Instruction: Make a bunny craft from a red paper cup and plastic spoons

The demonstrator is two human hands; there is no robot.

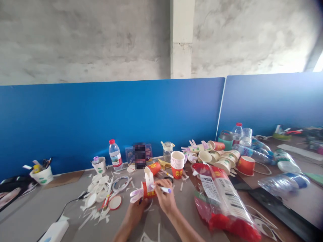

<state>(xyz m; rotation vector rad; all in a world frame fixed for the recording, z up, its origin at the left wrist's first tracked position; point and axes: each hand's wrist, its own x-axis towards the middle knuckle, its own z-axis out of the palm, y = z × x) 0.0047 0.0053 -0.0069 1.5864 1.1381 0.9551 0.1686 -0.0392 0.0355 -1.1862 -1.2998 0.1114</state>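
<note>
A red paper cup [149, 192] lies tilted on its side above the desk, with long white-and-purple paper ears [136, 195] stuck to its rim end. My left hand [141, 205] is wrapped round the cup from below, its fingers partly hidden. In my right hand [164, 194] is a white marker pen [166, 190] with a purple end, held close to one upright ear; its tip is hidden. Just behind, another red cup [154, 168] rests on its side. A stack of red and white paper cups [178, 163] stands to the right of it.
White paper scraps and discs [97, 190] cover the desk at left, near a water bottle [115, 156]. A plastic bag of cups [222, 198] fills the right, with a heap of eared cups [204, 154] behind. A blue partition [101, 114] bounds the desk.
</note>
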